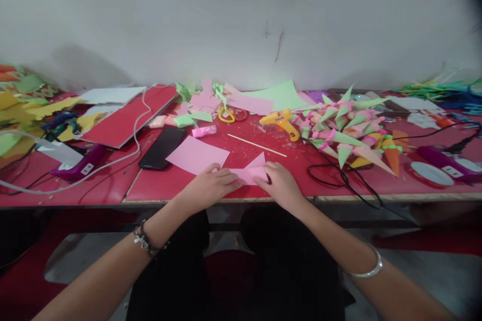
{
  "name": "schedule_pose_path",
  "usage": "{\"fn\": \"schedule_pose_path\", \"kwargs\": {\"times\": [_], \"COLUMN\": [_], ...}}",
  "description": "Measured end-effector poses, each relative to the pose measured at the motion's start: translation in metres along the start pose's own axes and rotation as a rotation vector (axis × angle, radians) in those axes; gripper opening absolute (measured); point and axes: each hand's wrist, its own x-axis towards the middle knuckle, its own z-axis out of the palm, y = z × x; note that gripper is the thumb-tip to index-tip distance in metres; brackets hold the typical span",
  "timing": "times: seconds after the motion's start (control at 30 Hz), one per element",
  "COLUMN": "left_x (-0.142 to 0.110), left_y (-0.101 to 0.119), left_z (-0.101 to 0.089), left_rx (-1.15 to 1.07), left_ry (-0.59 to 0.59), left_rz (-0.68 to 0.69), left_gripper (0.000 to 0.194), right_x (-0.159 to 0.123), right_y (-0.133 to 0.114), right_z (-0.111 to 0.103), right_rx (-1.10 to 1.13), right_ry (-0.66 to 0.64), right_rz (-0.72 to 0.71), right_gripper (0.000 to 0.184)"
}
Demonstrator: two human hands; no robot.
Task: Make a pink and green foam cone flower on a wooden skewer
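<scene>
Between my two hands, at the table's front edge, is a piece of pink paper (248,175) with a pointed corner sticking up behind it. My left hand (216,185) has its fingers closed on the paper's left end. The right end is pinched in my right hand (280,183), thumb in front. A flat pink sheet (198,154) lies just beyond my left hand. Past the held paper a thin wooden stick (257,145) rests on the red table. Farther back sits a yellow glue gun (280,123).
Left of the sheet lies a black phone (161,148), with a pink packet (204,131) near it. Yellow-handled scissors (226,115) sit among paper scraps. A pile of paper cones (350,128), cables, a white dish (432,173) and a purple power strip (448,163) occupy the right.
</scene>
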Motion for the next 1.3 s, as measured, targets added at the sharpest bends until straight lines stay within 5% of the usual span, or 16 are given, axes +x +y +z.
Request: {"fn": "schedule_pose_path", "kwargs": {"times": [0.07, 0.17, 0.37, 0.9, 1.17, 1.3], "left_x": [-0.011, -0.025, -0.027, -0.026, -0.025, -0.013], "left_y": [-0.004, -0.009, -0.011, -0.011, -0.01, -0.009], "left_z": [-0.002, -0.003, -0.001, -0.002, -0.005, -0.016], "left_rx": [0.007, -0.001, -0.009, -0.044, 0.008, 0.079], "left_ry": [-0.015, -0.01, -0.013, -0.009, -0.04, -0.049], "left_rz": [-0.005, -0.028, -0.041, -0.035, -0.039, -0.008], "left_gripper": [0.033, 0.035, 0.036, 0.038, 0.039, 0.028], "right_x": [-0.001, -0.003, -0.013, -0.048, -0.019, 0.005], "right_y": [0.0, -0.002, -0.009, 0.021, 0.02, 0.004], "right_z": [0.0, -0.001, -0.008, -0.043, -0.045, -0.033], "right_rx": [0.028, 0.024, -0.141, -0.183, 0.087, 0.239], "right_ry": [0.014, 0.063, -0.104, -0.142, 0.016, -0.173], "right_rz": [0.009, -0.045, -0.41, -0.162, -0.104, -0.155], "right_gripper": [0.016, 0.037, 0.058, 0.052, 0.039, 0.05]}}
